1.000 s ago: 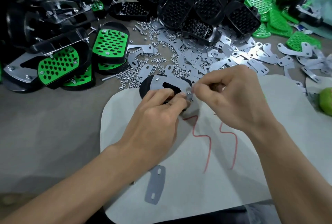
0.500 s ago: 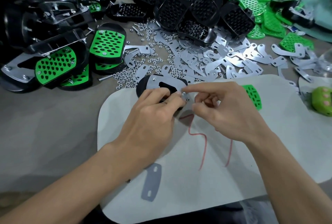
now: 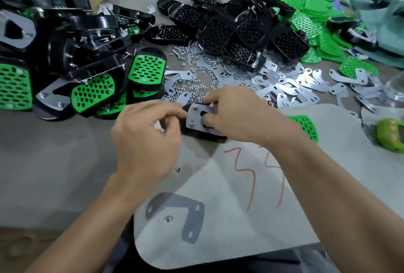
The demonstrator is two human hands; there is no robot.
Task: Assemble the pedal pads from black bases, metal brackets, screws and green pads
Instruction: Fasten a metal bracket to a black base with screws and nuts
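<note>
Head view: the right hand (image 3: 238, 115) now grips the black base (image 3: 203, 136), fingers curled over its far edge and thumb pressed on the metal bracket (image 3: 196, 117) that lies on top of it. Half a second ago the left hand (image 3: 146, 139) held this base while the right one pinched at the bracket's end. The left hand has since drawn off to the left of the base, its fingers curled close with the fingertips just beside the base's left edge. Motion blur hides whether they pinch anything. The base has also turned, so the bracket's short end with its two fasteners faces the left hand.

The base sits at the far left corner of a white sheet (image 3: 240, 229) marked with red strokes, which spreads nearer than the base on the tabletop (image 3: 54, 152). A loose flat bracket (image 3: 177, 209) lies on the sheet well nearer than the base. A single green pad (image 3: 306, 126) lies right of the base, beyond the right wrist. Just beyond the base are scattered nuts (image 3: 194, 89) and a spread of loose brackets (image 3: 284, 80), then a heap of bare bases (image 3: 240, 30). Finished pedals (image 3: 146, 71) are piled to the far left of the base, and a heap of green pads (image 3: 317, 16) lies far right.
</note>
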